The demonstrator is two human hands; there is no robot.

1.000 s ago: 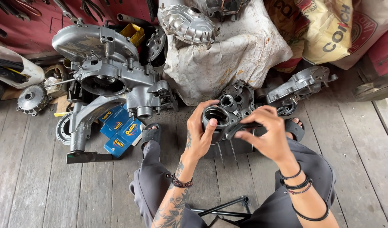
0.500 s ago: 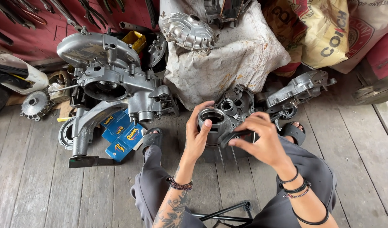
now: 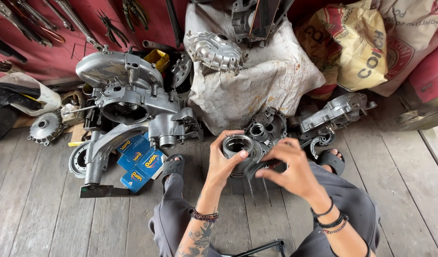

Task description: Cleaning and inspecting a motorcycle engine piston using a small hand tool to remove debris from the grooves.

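I sit on a wooden floor with my knees apart and hold a round grey metal engine cylinder [image 3: 239,145] between them. My left hand [image 3: 224,162] grips its left side, thumb on the rim of the bore. My right hand [image 3: 289,165] pinches its dark lower right edge with the fingertips. Thin studs hang down below the part. Just behind it on the floor lies a dark engine casing half [image 3: 266,126].
A large grey engine case [image 3: 128,102] with a swing arm lies at the left, blue boxes [image 3: 139,163] beside it. A white sack [image 3: 257,76] carries a finned cover [image 3: 214,50]. Another casing [image 3: 335,114] lies at the right. Tools hang on the red wall [image 3: 57,19].
Both hands have kept hold of the cylinder and turned it a little, so its round bore faces up more. My right hand has shifted lower along its edge.
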